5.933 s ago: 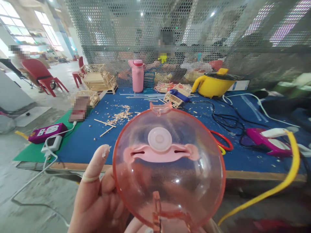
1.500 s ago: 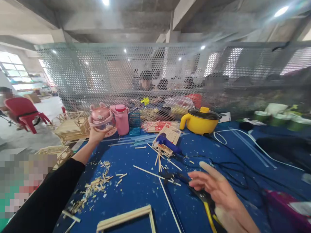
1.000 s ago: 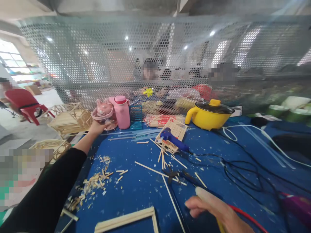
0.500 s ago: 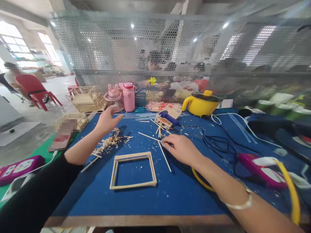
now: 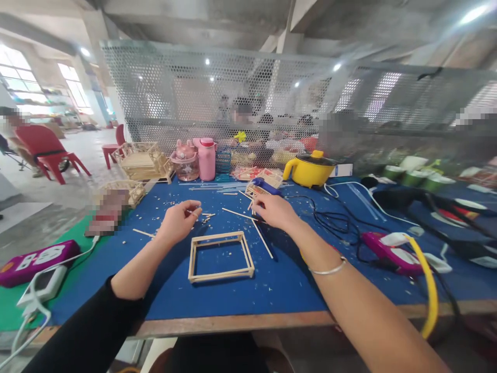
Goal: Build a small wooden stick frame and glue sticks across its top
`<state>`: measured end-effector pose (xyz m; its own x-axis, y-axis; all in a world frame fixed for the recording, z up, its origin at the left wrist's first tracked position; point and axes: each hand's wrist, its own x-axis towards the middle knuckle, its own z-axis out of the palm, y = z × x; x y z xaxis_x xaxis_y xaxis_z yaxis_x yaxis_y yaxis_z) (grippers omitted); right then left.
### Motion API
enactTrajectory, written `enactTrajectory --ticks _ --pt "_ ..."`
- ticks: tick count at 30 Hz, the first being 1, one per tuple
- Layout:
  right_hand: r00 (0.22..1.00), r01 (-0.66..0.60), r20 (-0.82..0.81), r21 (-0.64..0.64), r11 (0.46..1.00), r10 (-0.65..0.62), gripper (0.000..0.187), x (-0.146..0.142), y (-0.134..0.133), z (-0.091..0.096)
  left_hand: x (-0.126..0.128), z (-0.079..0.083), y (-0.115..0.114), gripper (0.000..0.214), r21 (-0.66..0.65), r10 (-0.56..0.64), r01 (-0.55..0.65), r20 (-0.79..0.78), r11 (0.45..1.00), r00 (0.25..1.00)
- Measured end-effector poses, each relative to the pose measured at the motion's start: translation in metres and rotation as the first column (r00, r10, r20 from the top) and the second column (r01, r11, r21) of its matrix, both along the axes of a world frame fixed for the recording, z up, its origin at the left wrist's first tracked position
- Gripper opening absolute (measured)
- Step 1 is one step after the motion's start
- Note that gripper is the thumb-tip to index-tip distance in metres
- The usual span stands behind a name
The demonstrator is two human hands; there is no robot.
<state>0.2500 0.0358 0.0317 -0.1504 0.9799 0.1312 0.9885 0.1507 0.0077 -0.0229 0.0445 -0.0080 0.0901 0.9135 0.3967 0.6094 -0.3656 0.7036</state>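
Note:
On the blue table mat lies a rectangular wooden stick frame [image 5: 221, 274], with small posts at its corners. My left hand [image 5: 177, 224] hovers up and left of the frame, its fingertips pinched together; anything between them is too small to make out. Several thin wooden sticks [image 5: 264, 241] lie crossed right of the frame. My right hand [image 5: 276, 210] is at the upper end of these sticks, thumb and fingers closed together, and what they grip is hidden. Just behind it rests a blue glue gun [image 5: 267, 185] on a pile of stick pieces.
A pink bottle [image 5: 207, 159], a pink basket [image 5: 184, 168] and a yellow pot [image 5: 310, 171] line the back before a perforated screen. Stick models [image 5: 143, 163] stand at left. Black cables [image 5: 330, 220] and a purple power strip [image 5: 388, 254] lie at right.
My left hand has come down and right toward the table, its spread fingers now pinched. My right hand has shifted up along the sticks. The head view has tilted up.

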Motion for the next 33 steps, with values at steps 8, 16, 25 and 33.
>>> enactTrajectory --ticks 8,16,25,33 --pt "0.998 -0.037 0.053 -0.127 0.991 0.044 0.011 -0.005 -0.026 -0.011 0.002 0.003 -0.009 0.031 0.024 -0.085 0.087 -0.071 0.996 0.994" --pt "0.997 -0.066 0.033 -0.105 0.992 0.070 0.013 -0.016 -0.033 -0.013 0.003 0.011 -0.017 0.036 0.053 -0.040 0.043 -0.053 0.998 0.998" --pt "0.990 -0.138 -0.023 -0.064 0.988 0.137 0.030 -0.027 -0.036 -0.020 0.009 0.014 -0.023 0.036 0.096 -0.050 0.048 0.019 0.994 0.999" --pt "0.979 -0.197 -0.070 -0.128 0.972 0.189 0.015 -0.026 -0.033 -0.021 0.005 0.014 -0.019 0.045 0.137 -0.021 0.008 0.088 0.990 0.996"
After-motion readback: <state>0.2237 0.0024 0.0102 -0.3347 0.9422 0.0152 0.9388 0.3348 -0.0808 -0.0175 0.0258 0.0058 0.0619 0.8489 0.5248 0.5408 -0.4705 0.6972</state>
